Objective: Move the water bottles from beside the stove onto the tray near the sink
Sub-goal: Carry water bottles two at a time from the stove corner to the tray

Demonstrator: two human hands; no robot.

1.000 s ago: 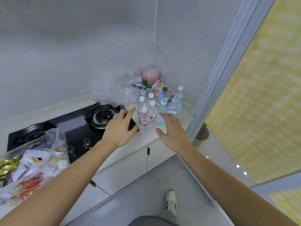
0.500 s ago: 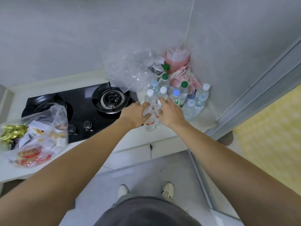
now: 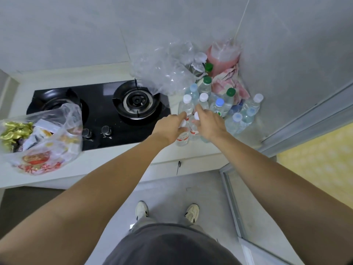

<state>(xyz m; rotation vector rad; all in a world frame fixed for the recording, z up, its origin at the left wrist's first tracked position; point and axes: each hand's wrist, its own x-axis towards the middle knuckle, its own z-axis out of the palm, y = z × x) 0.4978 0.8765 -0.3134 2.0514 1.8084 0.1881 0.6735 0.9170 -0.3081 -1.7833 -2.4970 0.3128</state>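
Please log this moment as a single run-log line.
phase: grasping | left hand: grips red-label bottle | right hand: grips neighbouring bottle | place: counter beside stove | tray: not in view

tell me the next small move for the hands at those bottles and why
Probably lift straight up. The left hand and right hand each seem to grip a front bottle near its neck, other bottles crowd close behind, and both still stand on the counter.

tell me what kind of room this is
Most likely a home kitchen. A black two-burner gas stove is set into a white counter with cabinet doors below, the walls are tiled, and a cluster of water bottles stands in the corner beside the stove.
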